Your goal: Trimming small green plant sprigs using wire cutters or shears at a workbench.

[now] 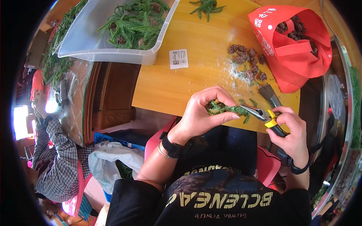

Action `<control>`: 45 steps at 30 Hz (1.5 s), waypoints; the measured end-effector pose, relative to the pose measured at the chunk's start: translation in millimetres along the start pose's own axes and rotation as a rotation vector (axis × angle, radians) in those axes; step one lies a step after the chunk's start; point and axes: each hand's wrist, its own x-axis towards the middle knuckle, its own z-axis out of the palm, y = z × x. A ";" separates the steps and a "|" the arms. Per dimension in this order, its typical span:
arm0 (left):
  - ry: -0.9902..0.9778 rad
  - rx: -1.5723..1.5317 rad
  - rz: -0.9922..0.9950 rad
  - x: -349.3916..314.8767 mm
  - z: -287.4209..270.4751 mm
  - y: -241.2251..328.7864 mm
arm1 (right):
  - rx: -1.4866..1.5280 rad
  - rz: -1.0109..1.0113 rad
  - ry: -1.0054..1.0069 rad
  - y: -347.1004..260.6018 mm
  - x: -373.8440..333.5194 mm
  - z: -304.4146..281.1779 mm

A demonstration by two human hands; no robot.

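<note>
My left hand (pixel 201 111) pinches a green artificial pine sprig (pixel 217 108) over the front edge of the yellow table (pixel 166 90). In my right hand (pixel 294 132) are pliers (pixel 272 121) with yellow and black handles. Their metal jaws reach the sprig's right end, close to my left thumb tip; whether they grip a stem or wire there is too small to tell. Just beyond the pliers lies a bundle of thin dark sticks or wires (pixel 268 94). Farther back, several brown pine cones (pixel 243 58) are grouped on the table amid white powder.
A translucent plastic bin (pixel 147 56) with pine sprigs and cones stands far left, near a white label (pixel 178 59). A red bag (pixel 301 67) of cones leans at the right. One loose sprig (pixel 206 8) lies at the back. Another person in a checked sleeve (pixel 62 150) sits left.
</note>
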 end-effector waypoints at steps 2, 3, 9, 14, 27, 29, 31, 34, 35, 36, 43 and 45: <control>-0.009 -0.001 0.001 0.0 0.5 -0.7 | 0.002 -0.002 -0.002 -0.5 0.6 -0.3; -0.017 -0.025 -0.014 -0.1 1.3 -1.1 | -0.001 -0.022 -0.004 -0.4 1.5 -0.6; -0.030 -0.056 -0.042 0.6 1.6 -0.5 | -0.021 -0.050 0.000 2.0 1.2 -1.7; -0.028 0.012 0.014 1.9 -1.1 -1.9 | 0.011 -0.044 -0.046 1.2 1.4 -6.0; -0.094 -0.135 0.024 4.0 -3.5 -2.8 | 0.370 0.046 -0.379 9.1 9.0 -20.7; -0.101 -0.154 0.029 4.0 -3.6 -2.7 | 0.445 0.151 -0.446 8.8 10.5 -22.3; -0.121 -0.139 0.047 4.4 -3.9 -2.6 | 0.531 0.192 -0.540 11.1 10.8 -23.8; -0.132 -0.139 0.047 5.4 -0.9 -3.3 | 0.719 0.330 -0.594 18.4 5.0 -19.0; -0.133 -0.140 0.045 5.5 -0.5 -2.9 | 0.720 0.332 -0.593 19.1 5.9 -20.2; -0.139 -0.129 0.080 5.8 0.0 -2.7 | 0.734 0.341 -0.709 20.4 8.9 -22.2; -0.185 -0.149 0.137 3.9 2.8 -2.4 | 0.815 0.449 -1.024 14.5 25.3 -30.8; -0.195 -0.157 0.129 4.5 3.9 -0.9 | 0.826 0.378 -1.009 21.0 20.5 -26.6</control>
